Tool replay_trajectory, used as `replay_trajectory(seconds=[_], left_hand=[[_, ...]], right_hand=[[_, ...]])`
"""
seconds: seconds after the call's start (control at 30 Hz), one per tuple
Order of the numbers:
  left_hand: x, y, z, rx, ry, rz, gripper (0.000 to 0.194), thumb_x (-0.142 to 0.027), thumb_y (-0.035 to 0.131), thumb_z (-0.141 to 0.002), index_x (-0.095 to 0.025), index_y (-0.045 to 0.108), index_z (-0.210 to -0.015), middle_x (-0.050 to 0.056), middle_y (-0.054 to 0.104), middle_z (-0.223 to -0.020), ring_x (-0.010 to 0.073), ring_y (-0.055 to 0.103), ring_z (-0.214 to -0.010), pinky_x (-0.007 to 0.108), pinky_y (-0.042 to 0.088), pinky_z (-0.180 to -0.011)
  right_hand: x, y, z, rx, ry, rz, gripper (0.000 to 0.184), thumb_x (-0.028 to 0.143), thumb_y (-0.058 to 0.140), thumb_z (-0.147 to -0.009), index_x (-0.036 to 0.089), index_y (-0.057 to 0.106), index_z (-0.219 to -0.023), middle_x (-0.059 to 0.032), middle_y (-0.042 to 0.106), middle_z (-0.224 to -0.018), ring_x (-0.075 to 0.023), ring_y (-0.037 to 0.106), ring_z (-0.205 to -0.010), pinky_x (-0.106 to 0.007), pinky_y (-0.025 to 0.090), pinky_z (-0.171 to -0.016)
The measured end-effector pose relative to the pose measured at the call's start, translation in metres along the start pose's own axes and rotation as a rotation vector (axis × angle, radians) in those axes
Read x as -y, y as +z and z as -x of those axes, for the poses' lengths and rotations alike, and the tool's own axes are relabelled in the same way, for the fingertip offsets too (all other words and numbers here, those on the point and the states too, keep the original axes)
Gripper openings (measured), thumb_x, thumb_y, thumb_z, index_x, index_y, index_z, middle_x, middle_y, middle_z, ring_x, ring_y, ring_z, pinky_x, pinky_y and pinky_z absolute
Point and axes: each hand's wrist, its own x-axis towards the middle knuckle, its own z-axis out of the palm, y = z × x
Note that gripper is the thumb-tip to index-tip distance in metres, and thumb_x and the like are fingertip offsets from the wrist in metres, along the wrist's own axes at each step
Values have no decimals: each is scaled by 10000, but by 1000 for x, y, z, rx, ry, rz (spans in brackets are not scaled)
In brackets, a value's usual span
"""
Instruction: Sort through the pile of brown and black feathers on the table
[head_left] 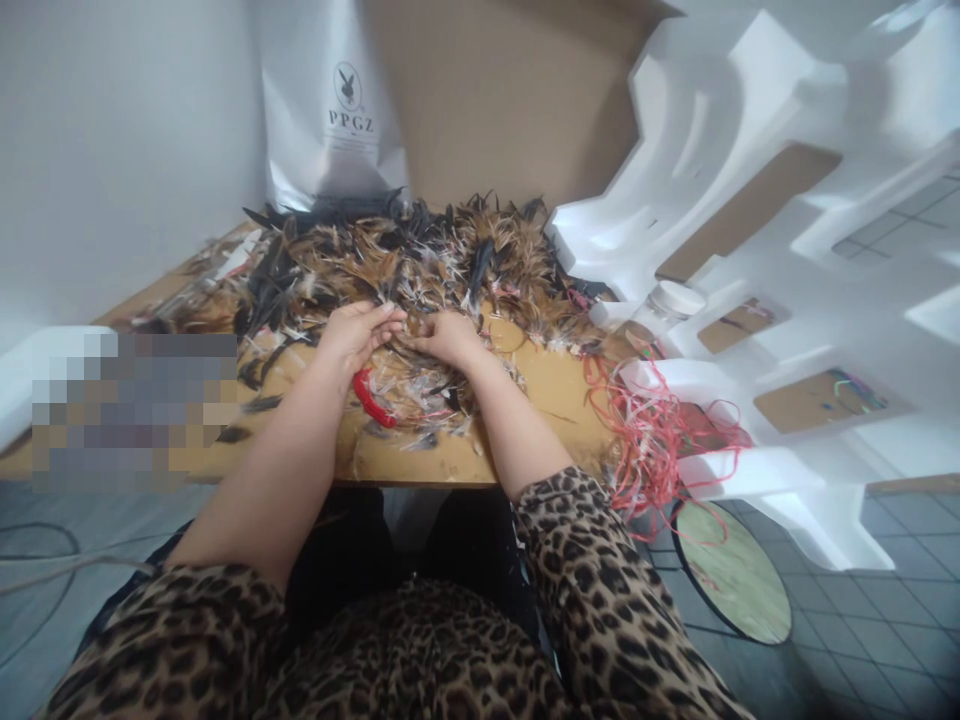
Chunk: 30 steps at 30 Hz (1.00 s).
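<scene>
Over a feather-covered table, my left hand (355, 338) is closed in a pinch, its fingertips pointing right. Facing it across a small gap, my right hand (450, 340) is bent down with its fingers pressed together. Whatever sits in either pinch is too small and blurred to make out. Just below my left hand lies a curved red band (373, 398), part of a ring shape whose rest is hidden among pale quills. A large heap of brown and black feathers (352, 255) spreads right behind both hands.
Tangled red string (649, 440) hangs over the table's right edge. Beyond it stand white foam packing pieces (675, 170) and a lidded jar (671, 305). A white bag (330, 100) and cardboard (517, 100) are behind the heap. A round mirror-like disc (739, 575) sits low right.
</scene>
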Motion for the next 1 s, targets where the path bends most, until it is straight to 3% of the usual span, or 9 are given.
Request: replay_trajectory(seconds=[0.07,0.13,0.37,0.53,0.8,1.0], left_hand=[[0,0,0,9,0,2,85,-148,660,-697,-86,603,-710,89,693,-737,71,615,-555,121,444,-461],[-1,1,1,8,-6,11,91,-149,664,-694,-87,597,-703,85,692,-734,68,609,-547,119,437,-450],[-4,2,2,-15,-32,57,52,-131,633,-722,-90,603,-736,67,683,-711,55,594,-522,108,418,-432],[-2,1,1,9,-69,51,44,-120,625,-731,-81,609,-739,85,685,-730,68,611,-536,108,426,-428],[-1,2,2,99,-178,69,56,-68,643,-702,-78,601,-738,120,692,-767,98,635,-554,122,450,-426],[-3,3,6,205,-244,97,33,-55,602,-732,-73,602,-704,136,694,-825,90,634,-566,108,453,-432]], right_hand=[[3,1,1,-24,4,69,187,343,628,-648,168,677,-693,-69,661,-730,-164,558,-697,-270,382,-669],[2,1,-1,-41,8,-15,147,278,585,-673,154,662,-661,-62,649,-695,-151,549,-668,-263,381,-653],[-16,-7,-14,-95,136,-956,138,272,624,-657,138,592,-640,49,521,-483,-56,422,-450,-193,344,-498],[-16,-9,-17,-112,235,-1369,172,280,668,-648,160,544,-653,67,521,-476,-39,401,-411,-171,316,-438],[-8,-18,-13,-62,358,-1531,176,305,633,-720,177,527,-777,33,644,-670,-44,506,-491,-160,404,-469],[-1,-14,-14,-197,321,-1532,145,301,594,-757,179,521,-790,19,657,-719,-51,548,-540,-161,419,-497]])
